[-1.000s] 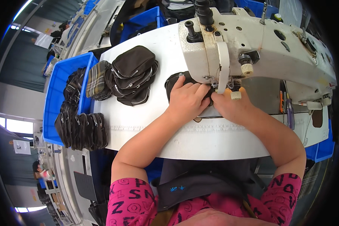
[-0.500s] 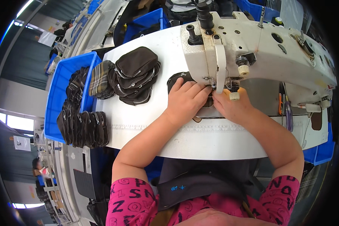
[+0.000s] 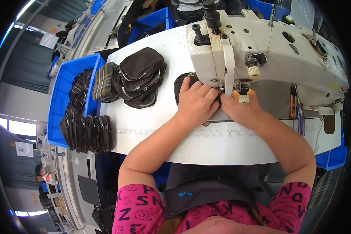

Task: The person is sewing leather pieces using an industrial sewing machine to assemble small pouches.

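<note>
A small dark brown zippered pouch (image 3: 179,86) lies under the head of a white sewing machine (image 3: 241,43), partly covered by my hands. My left hand (image 3: 197,102) rests on it with curled fingers, the thumb tucked in near the pouch's right edge. Close to the needle, my right hand (image 3: 241,106) has its fingers bent and pressed together at that same edge. The machine's lever and thread parts hide some right fingertips, and the stitching spot itself is hidden.
To the left, a stack of similar dark pouches (image 3: 141,62) stands beside folded plaid pieces (image 3: 103,82). A blue bin (image 3: 60,89) holds more pouches, with a row of them (image 3: 87,134) along its near side. A purple-handled screwdriver (image 3: 300,121) lies right of the machine bed.
The pouch has turned a little under the needle, and more of its left side shows. My left fingers have drawn slightly back, with the thumb now visible. My right hand stays nearly in place.
</note>
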Demonstrator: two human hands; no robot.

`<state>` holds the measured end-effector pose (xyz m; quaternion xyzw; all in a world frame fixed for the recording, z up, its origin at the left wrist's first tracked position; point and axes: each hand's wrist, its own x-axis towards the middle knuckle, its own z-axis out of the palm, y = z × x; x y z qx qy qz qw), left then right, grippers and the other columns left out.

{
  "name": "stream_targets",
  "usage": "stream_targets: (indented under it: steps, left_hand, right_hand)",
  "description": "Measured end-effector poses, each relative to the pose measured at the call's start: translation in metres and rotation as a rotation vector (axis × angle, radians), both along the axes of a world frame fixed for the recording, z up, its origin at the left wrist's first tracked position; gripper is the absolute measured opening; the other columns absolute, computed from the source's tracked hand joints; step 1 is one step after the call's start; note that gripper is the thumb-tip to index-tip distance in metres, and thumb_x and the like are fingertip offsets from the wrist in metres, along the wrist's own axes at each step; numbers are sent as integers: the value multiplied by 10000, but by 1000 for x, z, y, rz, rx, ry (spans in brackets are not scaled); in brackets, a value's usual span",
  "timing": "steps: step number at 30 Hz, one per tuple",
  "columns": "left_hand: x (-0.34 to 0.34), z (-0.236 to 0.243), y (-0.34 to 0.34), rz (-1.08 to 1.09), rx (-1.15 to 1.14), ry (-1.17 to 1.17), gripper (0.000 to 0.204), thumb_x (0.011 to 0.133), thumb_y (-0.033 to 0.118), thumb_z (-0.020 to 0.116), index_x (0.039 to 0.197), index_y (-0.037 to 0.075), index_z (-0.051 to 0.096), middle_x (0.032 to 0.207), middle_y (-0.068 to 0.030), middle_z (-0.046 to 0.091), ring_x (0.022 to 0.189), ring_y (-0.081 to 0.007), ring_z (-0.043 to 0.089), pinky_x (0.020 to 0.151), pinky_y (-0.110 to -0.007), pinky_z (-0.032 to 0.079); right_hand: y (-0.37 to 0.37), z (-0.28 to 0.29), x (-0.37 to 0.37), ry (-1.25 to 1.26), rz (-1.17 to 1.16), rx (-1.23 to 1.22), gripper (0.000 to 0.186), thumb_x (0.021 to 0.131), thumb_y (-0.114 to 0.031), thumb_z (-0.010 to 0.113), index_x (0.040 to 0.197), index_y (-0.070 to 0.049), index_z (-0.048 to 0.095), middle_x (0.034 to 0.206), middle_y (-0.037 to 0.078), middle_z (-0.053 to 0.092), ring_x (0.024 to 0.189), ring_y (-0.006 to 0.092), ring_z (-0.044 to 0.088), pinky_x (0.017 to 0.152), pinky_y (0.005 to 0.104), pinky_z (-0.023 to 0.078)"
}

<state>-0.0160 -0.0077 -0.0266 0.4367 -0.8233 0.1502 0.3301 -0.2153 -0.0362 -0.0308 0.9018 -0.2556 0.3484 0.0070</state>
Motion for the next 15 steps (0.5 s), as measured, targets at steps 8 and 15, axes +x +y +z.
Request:
stream_targets:
  steps: [8,15]
  left_hand:
    - [4,1,0,-74,282,92,233,771,182,750,992,117,711,927,-28,674,894,-255,648,890,-412,495]
    - [39,22,-9,-304,981,361,291,986,162,650,1265,114,716,1235,-132,695,1141,-330,652,981,-389,527]
  right_hand:
    - [2,-11,-4,15,16,84,131,776,-92,735,810,-94,608,729,73,619,665,300,653,575,428,518]
    - [-1,-14,-6,25,60,108,115,801,-98,725,861,-86,627,736,77,613,660,306,640,573,424,510]
